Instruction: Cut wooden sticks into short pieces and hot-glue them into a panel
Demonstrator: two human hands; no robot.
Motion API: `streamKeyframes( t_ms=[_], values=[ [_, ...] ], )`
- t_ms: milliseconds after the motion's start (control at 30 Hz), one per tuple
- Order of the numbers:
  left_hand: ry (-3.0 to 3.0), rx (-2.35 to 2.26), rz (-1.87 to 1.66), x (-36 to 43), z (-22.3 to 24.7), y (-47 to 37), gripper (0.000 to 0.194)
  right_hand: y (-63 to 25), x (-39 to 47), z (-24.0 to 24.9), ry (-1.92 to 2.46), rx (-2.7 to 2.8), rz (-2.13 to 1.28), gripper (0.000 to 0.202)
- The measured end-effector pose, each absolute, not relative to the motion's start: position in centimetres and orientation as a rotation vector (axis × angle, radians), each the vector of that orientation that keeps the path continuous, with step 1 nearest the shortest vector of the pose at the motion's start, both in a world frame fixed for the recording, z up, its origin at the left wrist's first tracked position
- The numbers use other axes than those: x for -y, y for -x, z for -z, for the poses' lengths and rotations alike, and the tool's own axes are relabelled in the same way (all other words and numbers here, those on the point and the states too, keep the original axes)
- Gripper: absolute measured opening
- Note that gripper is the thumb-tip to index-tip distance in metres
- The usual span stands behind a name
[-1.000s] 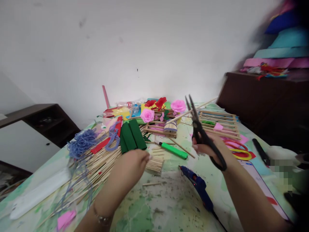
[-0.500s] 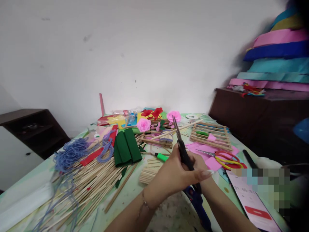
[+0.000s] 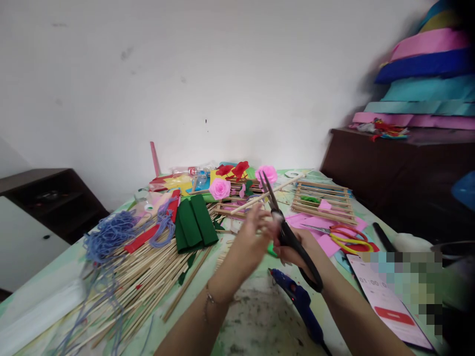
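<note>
Black-handled scissors (image 3: pixel 293 242) are gripped in my right hand (image 3: pixel 302 249), with the slightly parted blades pointing up and away from me. My left hand (image 3: pixel 248 242) is raised just left of the scissors' pivot. Its fingers are curved and smeared by motion, so what they hold, if anything, is unclear. Behind the blades a thin wooden stick (image 3: pixel 247 205) runs aslant; whether a hand touches it cannot be told. Below my hands lies a blue glue gun (image 3: pixel 297 296). A green marker (image 3: pixel 272 249) is partly hidden between my hands.
Many loose sticks (image 3: pixel 148 282), blue yarn (image 3: pixel 111 237) and folded green paper (image 3: pixel 195 225) lie on the left. Pink paper roses (image 3: pixel 220 189) stand at the back. On the right are a stick frame (image 3: pixel 324 200), red-and-yellow scissors (image 3: pixel 351 237) and a phone (image 3: pixel 389 306).
My left hand has come off the black scissors and moved left. The scissors' handles have swung to the right in my right hand, and the blades have parted a little.
</note>
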State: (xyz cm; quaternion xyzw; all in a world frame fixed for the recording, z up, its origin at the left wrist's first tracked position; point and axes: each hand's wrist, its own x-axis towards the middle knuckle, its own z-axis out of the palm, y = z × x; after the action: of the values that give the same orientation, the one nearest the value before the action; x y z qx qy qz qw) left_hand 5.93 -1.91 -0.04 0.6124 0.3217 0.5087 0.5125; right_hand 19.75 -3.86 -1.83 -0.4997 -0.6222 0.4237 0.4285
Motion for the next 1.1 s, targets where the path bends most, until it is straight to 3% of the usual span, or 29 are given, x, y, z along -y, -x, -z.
streamKeyframes(
  t_ms=[133,333,733,900,1100],
  values=[
    [-1.524,-1.019,-1.607,1.1,-1.4,-3.3,0.043,-19.6,4.2,1.5,1.245,1.486,-1.191,0.008],
    [-1.739,-1.357,-1.594,1.9,-1.8,-2.3,0.050,-19.2,4.7,0.3,1.252,1.476,-1.275,0.011],
    [-1.937,-1.422,-1.503,1.1,-1.8,-1.4,0.054,-19.7,4.7,0.4,1.253,1.529,-1.273,0.010],
    [-1.865,-1.344,-1.532,0.9,-1.6,-1.7,0.055,-19.8,4.6,0.4,1.282,1.512,-1.275,0.010],
    [-1.471,-0.825,-1.679,-0.3,-1.1,-2.8,0.059,-19.9,4.1,0.9,1.271,1.365,-1.183,0.011]
  ],
)
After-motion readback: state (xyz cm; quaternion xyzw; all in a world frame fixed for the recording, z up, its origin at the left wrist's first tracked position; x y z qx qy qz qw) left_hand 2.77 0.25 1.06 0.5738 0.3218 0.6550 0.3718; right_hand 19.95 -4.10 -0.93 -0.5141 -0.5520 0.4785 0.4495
